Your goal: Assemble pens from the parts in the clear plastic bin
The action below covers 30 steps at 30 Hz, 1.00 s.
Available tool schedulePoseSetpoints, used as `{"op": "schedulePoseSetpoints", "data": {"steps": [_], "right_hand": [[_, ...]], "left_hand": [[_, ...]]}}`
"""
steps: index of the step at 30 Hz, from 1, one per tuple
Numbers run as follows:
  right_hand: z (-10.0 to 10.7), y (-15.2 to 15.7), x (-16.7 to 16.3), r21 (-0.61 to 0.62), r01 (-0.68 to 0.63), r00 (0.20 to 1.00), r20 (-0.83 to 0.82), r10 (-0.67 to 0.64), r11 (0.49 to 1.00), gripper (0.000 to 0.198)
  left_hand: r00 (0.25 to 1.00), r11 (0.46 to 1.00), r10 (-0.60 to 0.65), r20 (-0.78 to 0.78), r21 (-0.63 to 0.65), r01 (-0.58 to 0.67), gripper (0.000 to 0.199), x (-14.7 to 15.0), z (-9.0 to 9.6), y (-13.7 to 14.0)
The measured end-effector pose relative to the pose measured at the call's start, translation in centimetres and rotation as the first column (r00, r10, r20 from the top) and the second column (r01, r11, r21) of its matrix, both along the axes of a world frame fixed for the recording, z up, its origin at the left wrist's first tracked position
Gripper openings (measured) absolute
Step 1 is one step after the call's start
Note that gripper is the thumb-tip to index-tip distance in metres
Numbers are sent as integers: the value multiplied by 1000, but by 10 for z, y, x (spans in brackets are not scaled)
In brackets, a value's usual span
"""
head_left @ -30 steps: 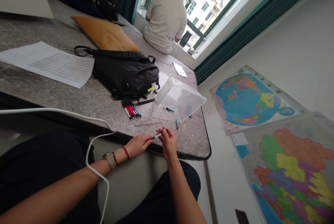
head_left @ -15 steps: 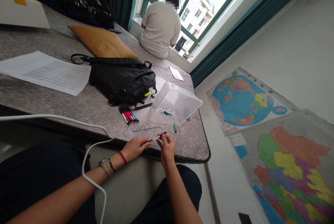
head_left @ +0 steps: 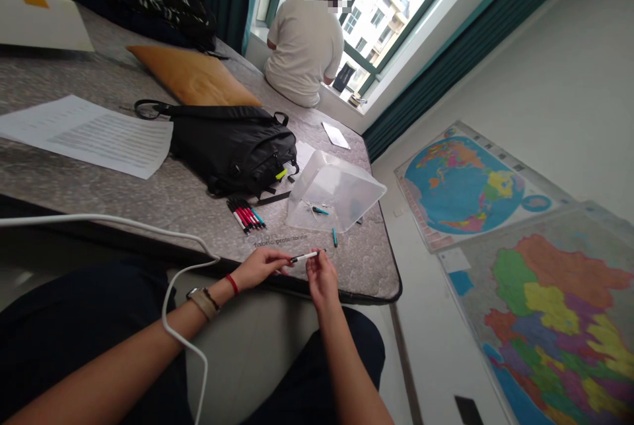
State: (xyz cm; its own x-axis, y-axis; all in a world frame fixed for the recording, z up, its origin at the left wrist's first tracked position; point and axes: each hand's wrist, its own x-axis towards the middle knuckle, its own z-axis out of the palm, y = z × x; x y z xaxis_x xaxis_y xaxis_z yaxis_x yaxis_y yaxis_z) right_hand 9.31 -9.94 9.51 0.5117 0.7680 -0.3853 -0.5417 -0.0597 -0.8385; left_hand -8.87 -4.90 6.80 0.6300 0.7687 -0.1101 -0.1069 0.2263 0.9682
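One white pen (head_left: 306, 257), left grip (head_left: 258, 268) to right grip (head_left: 323, 278)

The left hand (head_left: 263, 268) reaches in from the side, thumb and fingers pinched. The right hand (head_left: 323, 281) rises near it, fingers curled

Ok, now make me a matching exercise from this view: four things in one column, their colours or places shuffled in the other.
Column one:
1. White-barrelled pen
2. Plastic box
3. Envelope
4. Backpack

Column two:
A. Orange-brown
B. Mostly black
C. See-through
D. Spanning from the left hand to the right hand

Right pairs: 1-D, 2-C, 3-A, 4-B.
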Motion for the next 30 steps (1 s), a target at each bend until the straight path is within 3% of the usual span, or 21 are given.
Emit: {"op": "schedulePoseSetpoints", "data": {"steps": [3, 8, 16, 22, 30], "right_hand": [[-6, 2, 4, -46, 2, 996, -90, -6, 999, 8], [-12, 3, 0, -63, -17, 987, -159, 6, 998, 5], [-18, 6, 3, -31, -55, 996, -72, 53, 998, 12], [-16, 6, 2, 1, -39, 989, -143, 39, 999, 9], [-9, 10, 0, -12, -17, 995, -98, 16, 1000, 10]], "left_hand": [[996, 994, -67, 64, -84, 73, 56, 0, 2, -3], [995, 993, 0, 95, -116, 11, 62, 0, 3, -5], [995, 989, -23, 100, -146, 38, 63, 1, 4, -3], [994, 973, -1, 105, -231, 25, 64, 1, 4, -3], [987, 949, -7, 159, -309, 56, 62, -1, 4, -5]]}}
